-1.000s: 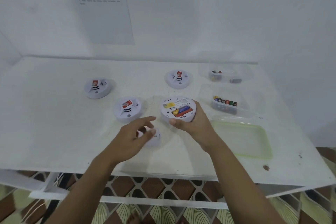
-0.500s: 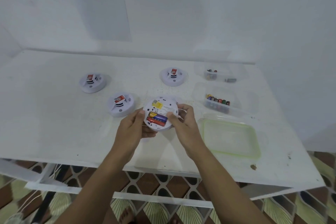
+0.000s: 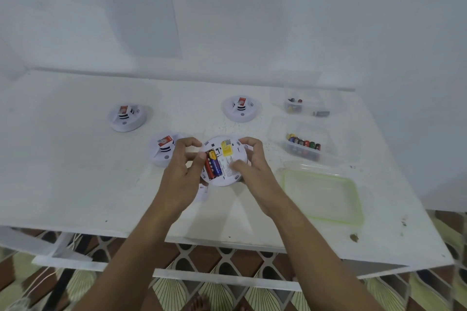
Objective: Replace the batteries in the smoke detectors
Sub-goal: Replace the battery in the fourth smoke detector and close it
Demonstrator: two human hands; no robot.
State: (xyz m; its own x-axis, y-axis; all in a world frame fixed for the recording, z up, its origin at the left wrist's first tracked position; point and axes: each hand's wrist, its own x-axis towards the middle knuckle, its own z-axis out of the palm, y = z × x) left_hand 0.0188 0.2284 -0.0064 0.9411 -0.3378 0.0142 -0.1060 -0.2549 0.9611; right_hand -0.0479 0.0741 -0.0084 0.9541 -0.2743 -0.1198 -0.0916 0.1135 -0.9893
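White plastic is nearly everywhere, so the coloured batteries (image 3: 212, 166) stand out. They lie side by side in the uncovered compartment of the open smoke detector (image 3: 225, 177), which both hands hold back side up near the centre of the frame. I cannot tell if it touches the desk (image 3: 75, 184).

The left hand (image 3: 180, 177) grips the left rim with curled fingers (image 3: 188, 142), and its thumb tip sits at the upper end of the batteries. The right hand (image 3: 255, 171) grips the right rim, with its thumb pressed flat on the printed label.

I judge that the task is at an early or middle stage. This unit is opened, and the cells in it are either about to be taken out or just put in. The picture does not say which. A small white piece (image 3: 203, 193) lies on the desk under the left hand and is perhaps the cover, which must go back on.

The left detector (image 3: 127, 117), the middle detector (image 3: 161, 151) and the upper detector (image 3: 241, 108) stand face up on the desk. Whether they are already serviced is not visible.

At the right, the nearer clear box (image 3: 336, 156) holds a row of batteries and the farther clear box (image 3: 326, 101) holds only a few. Below them lies a green-rimmed lid (image 3: 358, 209).
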